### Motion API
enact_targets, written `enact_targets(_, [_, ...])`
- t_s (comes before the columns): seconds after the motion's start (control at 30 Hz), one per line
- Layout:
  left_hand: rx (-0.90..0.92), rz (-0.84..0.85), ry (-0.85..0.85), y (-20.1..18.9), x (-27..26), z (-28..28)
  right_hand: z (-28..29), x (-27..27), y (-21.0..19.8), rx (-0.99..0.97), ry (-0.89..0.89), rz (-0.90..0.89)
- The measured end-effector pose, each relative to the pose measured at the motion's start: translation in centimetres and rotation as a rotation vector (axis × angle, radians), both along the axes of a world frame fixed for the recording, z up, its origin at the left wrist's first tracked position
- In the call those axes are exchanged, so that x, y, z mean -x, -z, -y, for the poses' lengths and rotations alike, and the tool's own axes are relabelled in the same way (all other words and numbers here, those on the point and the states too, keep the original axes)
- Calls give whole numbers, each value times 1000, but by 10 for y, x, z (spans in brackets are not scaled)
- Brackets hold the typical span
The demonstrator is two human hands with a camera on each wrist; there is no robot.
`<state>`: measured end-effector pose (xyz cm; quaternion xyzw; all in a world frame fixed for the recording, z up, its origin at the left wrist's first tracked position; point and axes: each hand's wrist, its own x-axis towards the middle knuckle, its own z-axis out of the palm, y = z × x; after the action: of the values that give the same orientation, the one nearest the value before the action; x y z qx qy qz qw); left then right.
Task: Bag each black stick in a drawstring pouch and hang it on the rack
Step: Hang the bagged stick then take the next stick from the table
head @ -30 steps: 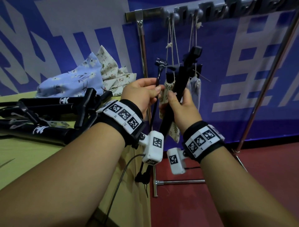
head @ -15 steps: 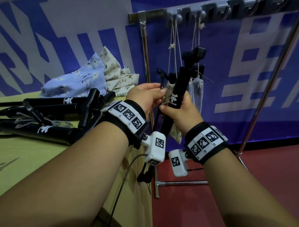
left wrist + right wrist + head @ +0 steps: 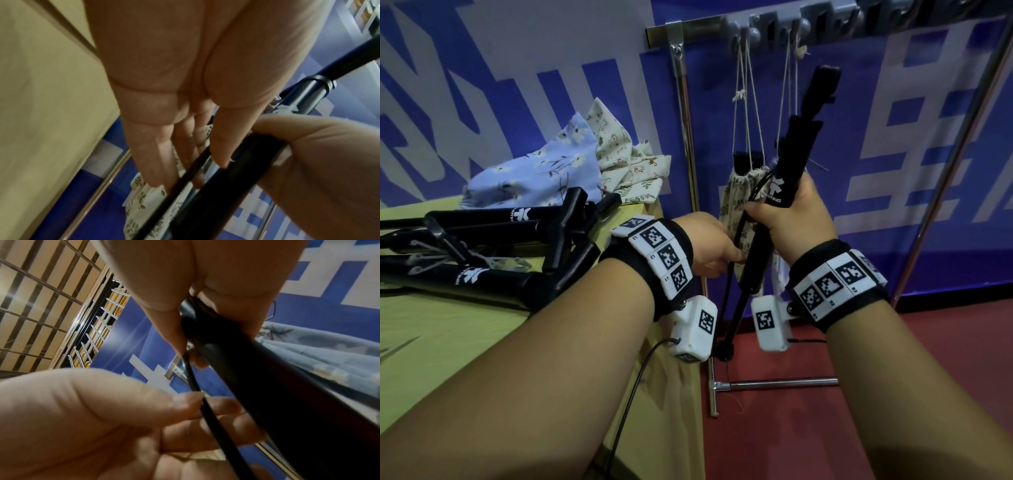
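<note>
Black sticks [image 3: 482, 246] are lying piled on the yellow table [image 3: 448, 342] at left, w/ loose pouches [image 3: 558, 171] heaped behind. Left hand [image 3: 709, 246] is pinching a thin black leg [image 3: 732, 274] between thumb & fingers. Right hand [image 3: 794, 222] is gripping the stick [image 3: 787, 178] upright, fist closed round its grip, in front of bagged pouches [image 3: 736, 212] hanging on the rack [image 3: 688, 27].
</note>
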<state>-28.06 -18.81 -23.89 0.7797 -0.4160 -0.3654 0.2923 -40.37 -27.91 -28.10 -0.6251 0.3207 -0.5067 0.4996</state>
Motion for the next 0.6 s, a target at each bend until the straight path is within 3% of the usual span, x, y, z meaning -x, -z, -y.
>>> enact_targets(0.1, [102,-46,17,1,2,0,1,6,-4,7,30,17])
enact_targets(0.27, [268,-174,-141,-5,7,2,-1,6,-9,30,70,-35])
enact_targets(0.6, [396,-299,-347,-16,2,0,-4,-14,26,-33,-13,-159])
